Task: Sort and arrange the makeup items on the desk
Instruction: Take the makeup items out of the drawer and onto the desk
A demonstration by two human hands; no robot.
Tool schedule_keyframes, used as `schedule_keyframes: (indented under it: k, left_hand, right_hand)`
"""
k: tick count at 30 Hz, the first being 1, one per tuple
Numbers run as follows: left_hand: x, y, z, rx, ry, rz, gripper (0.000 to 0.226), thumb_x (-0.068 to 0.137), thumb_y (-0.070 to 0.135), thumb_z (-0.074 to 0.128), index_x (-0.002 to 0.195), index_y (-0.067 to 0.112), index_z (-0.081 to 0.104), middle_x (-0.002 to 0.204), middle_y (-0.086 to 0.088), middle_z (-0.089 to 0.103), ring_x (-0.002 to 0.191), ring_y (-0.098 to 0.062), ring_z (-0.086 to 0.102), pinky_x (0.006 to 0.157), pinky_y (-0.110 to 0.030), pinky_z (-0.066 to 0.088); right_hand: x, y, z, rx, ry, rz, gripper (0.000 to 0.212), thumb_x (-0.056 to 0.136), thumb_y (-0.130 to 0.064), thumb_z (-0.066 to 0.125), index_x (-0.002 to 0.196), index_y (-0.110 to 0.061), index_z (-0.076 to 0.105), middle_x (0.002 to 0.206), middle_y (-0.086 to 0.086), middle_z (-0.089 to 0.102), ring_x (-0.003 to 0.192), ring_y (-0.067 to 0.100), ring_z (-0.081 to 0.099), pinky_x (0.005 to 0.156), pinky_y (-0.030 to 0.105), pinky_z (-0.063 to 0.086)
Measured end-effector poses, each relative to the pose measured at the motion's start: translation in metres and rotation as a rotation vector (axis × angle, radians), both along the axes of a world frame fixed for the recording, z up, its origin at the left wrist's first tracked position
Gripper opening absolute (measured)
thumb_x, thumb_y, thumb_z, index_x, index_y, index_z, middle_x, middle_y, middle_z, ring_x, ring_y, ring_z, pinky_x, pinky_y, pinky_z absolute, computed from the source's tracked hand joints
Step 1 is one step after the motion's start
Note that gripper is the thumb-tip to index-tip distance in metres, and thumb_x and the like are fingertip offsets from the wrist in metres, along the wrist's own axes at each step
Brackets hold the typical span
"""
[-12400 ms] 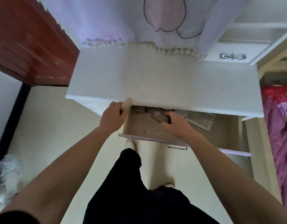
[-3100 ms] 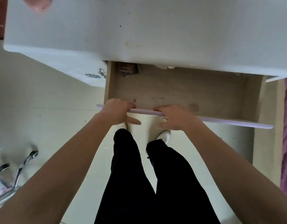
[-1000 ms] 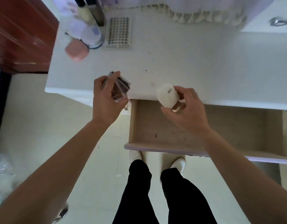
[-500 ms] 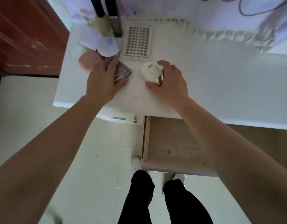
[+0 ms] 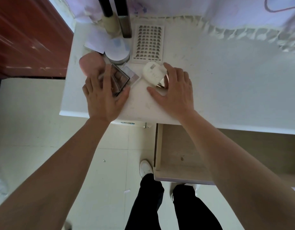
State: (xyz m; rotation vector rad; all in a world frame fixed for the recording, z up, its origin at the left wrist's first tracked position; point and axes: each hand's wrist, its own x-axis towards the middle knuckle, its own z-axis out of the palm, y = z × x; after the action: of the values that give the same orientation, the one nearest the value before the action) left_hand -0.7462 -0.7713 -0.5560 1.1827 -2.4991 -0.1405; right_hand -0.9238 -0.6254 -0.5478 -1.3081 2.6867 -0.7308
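White table [image 5: 226, 88] across upper frame; open drawer [image 5: 176, 155] under its front edge, at right. Left hand [image 5: 105, 98] lies flat on dark palette [image 5: 121, 78] near table's left front corner, fingers straight, spread. Right hand [image 5: 175, 92] rests on table, fingers loose and apart, touching white compact [image 5: 152, 73] just beside palette. Nail-tip sheet [image 5: 149, 42] behind both; round jar [image 5: 117, 50] and pink puff [image 5: 91, 63] to its left.
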Motion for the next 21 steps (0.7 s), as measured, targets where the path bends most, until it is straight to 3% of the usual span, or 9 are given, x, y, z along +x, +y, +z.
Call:
schedule_keyframes:
  k: [3, 6, 11, 16, 21]
  left_hand:
    - [0.000, 0.003, 0.000, 0.004, 0.002, 0.022, 0.087, 0.087, 0.070, 0.049, 0.150, 0.011, 0.034, 0.146, -0.021, 0.040, 0.129, -0.040, 0.039, 0.105, -0.048, 0.029]
    - [0.001, 0.007, 0.003, -0.063, -0.025, 0.011, 0.087, 0.088, 0.071, 0.046, 0.149, 0.009, 0.034, 0.147, -0.022, 0.039, 0.131, -0.040, 0.038, 0.106, -0.049, 0.027]
    - [-0.020, 0.055, 0.009, -0.123, -0.035, -0.130, 0.075, 0.092, 0.062, 0.049, 0.144, 0.009, 0.041, 0.149, -0.019, 0.038, 0.137, -0.036, 0.033, 0.109, -0.050, 0.025]
    - [-0.073, 0.143, 0.003, -0.144, -0.033, -0.400, 0.065, 0.093, 0.055, 0.050, 0.138, 0.008, 0.049, 0.145, -0.020, 0.044, 0.133, -0.036, 0.039, 0.103, -0.052, 0.032]
    - [-0.128, 0.253, -0.010, -0.137, 0.008, -0.647, 0.056, 0.092, 0.050, 0.053, 0.130, 0.009, 0.059, 0.141, -0.016, 0.046, 0.127, -0.032, 0.043, 0.097, -0.049, 0.032]
  right_hand:
    - [0.001, 0.006, 0.000, -0.058, -0.105, -0.045, 0.085, 0.080, -0.066, 0.062, 0.146, -0.017, 0.039, 0.135, 0.005, 0.049, 0.124, 0.023, 0.046, 0.102, 0.037, 0.040]
    - [0.000, 0.026, -0.002, -0.123, -0.153, -0.042, 0.079, 0.085, -0.059, 0.063, 0.143, -0.011, 0.042, 0.136, 0.010, 0.047, 0.125, 0.024, 0.046, 0.102, 0.036, 0.042]
    - [-0.016, 0.097, -0.001, -0.138, -0.158, -0.100, 0.051, 0.096, -0.041, 0.057, 0.137, -0.012, 0.048, 0.121, 0.007, 0.052, 0.103, 0.017, 0.057, 0.081, 0.025, 0.044]
    - [-0.041, 0.194, -0.001, -0.091, 0.053, -0.057, 0.022, 0.098, -0.025, 0.056, 0.107, -0.007, 0.064, 0.096, 0.010, 0.061, 0.083, 0.026, 0.059, 0.071, 0.037, 0.050]
    - [-0.061, 0.303, -0.010, 0.032, 0.104, -0.143, 0.023, 0.099, -0.025, 0.052, 0.083, -0.010, 0.058, 0.077, 0.006, 0.058, 0.068, 0.025, 0.055, 0.059, 0.036, 0.046]
